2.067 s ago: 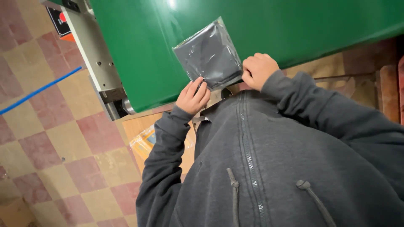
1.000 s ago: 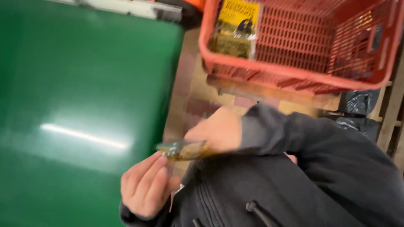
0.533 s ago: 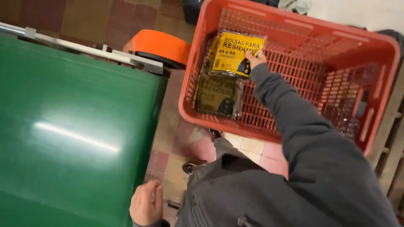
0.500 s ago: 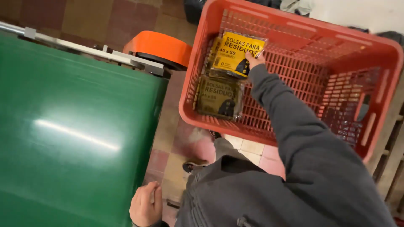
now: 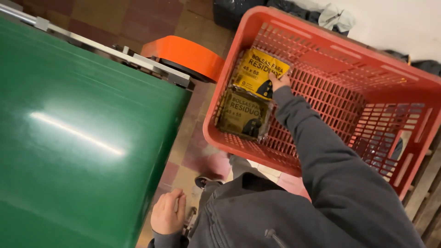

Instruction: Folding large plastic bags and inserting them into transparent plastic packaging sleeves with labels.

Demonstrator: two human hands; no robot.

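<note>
The person's right hand (image 5: 279, 81) reaches deep into a red plastic crate (image 5: 367, 59), its fingers set against the lower right edge of a yellow packet of bags (image 5: 259, 73); whether they pinch the packet or only press on it cannot be told, since the dark grey sleeve (image 5: 330, 156) hides most of the hand. The yellow packet leans against the crate's slatted left wall at the far end, and just nearer along the same wall lies a second, clear-wrapped packet of dark bags (image 5: 241, 115), its far edge touching or slightly tucked under the yellow one. The left hand (image 5: 167, 213) hangs low beside the person's grey zip jacket (image 5: 257, 220), fingers loosely curled inward and holding nothing that can be made out. To the left a broad, glossy green conveyor belt (image 5: 78, 138) fills the view, edged on its far side by a metal rail (image 5: 138, 62), with an orange rounded guard (image 5: 183, 50) standing between the rail and the crate. Below, a worn tiled floor (image 5: 183, 151) of red and tan squares shows between the belt and the crate.
</note>
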